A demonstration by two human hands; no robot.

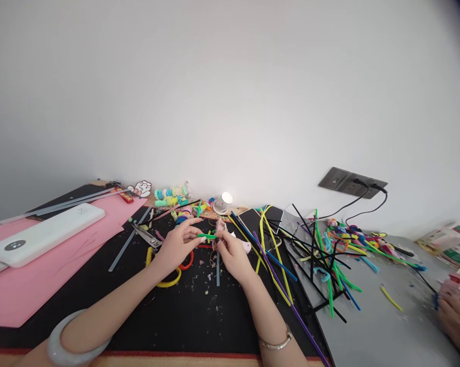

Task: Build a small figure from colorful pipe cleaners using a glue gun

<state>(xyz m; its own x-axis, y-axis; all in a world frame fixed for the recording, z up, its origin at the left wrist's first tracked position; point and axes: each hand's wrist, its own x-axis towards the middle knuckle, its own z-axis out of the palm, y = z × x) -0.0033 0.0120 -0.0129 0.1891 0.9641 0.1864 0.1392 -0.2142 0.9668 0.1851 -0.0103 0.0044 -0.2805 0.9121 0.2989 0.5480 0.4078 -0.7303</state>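
Between my two hands runs a short green pipe cleaner [207, 236], held level above the black mat [199, 321]. My left hand [178, 245] pinches its left end, with the other fingers partly spread. At its right end, the fingers of my right hand [230, 255] are closed on it. Scissors with yellow handles [170, 280] lie on the mat under my left hand, and a red handle loop [187, 261] shows beside them. A grey strip [218, 270] lies below my right hand.
Long pipe cleaners [278, 270] and a black tangle [322, 270] lie to the right. A white power bank [46, 234] rests on pink sheets [8, 306] at left. A small lamp [223, 203] stands by the wall. Another person's hand [457, 321] holds a pink tool [457, 284] at far right.
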